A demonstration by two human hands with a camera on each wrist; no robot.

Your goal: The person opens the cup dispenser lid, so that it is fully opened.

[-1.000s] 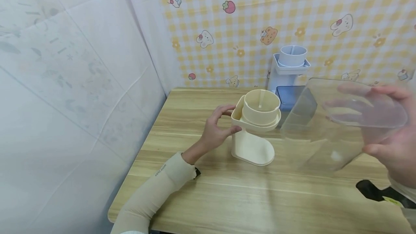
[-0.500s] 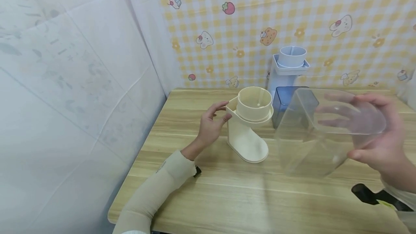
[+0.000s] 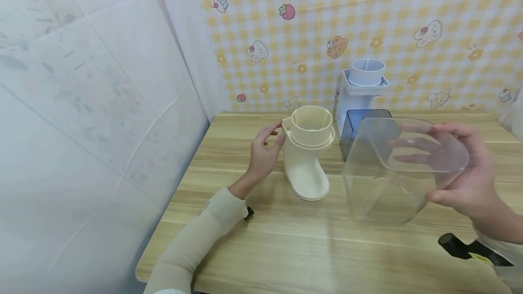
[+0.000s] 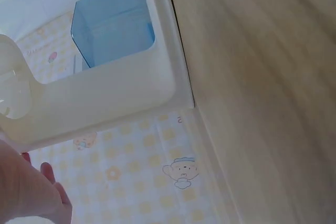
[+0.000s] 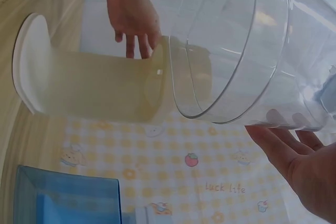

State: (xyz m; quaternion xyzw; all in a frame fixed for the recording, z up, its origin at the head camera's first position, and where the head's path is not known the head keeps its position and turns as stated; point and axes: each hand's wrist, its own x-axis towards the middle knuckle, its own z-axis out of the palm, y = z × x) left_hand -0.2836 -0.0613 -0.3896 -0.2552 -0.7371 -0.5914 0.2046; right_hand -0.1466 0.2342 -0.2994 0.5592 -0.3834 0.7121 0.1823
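Note:
On the table stands a cream plastic stand [image 3: 304, 167] with a rounded foot and a tray on top, which bears a round cream collar [image 3: 311, 130]. My left hand [image 3: 263, 153] pinches the back left corner of that tray between thumb and fingers. To the right, my right hand [image 3: 470, 189] grips a clear plastic container [image 3: 377, 185], fingers spread behind its wall and thumb near its lower edge. The container is held up, to the right of the stand. In the right wrist view, the container's rim overlaps the stand's collar end.
Behind the clear container stand a dark blue see-through box [image 3: 351, 133] and a pale blue stand [image 3: 353, 101] with its own round collar. A yellow checked cloth [image 3: 261, 22] hangs at the table's back edge, a white sheet [image 3: 102, 117] at the left.
The cream stand has shifted left and turned, its foot now facing more towards me, with my left hand on it. My right hand has brought the clear container leftward and slightly down.

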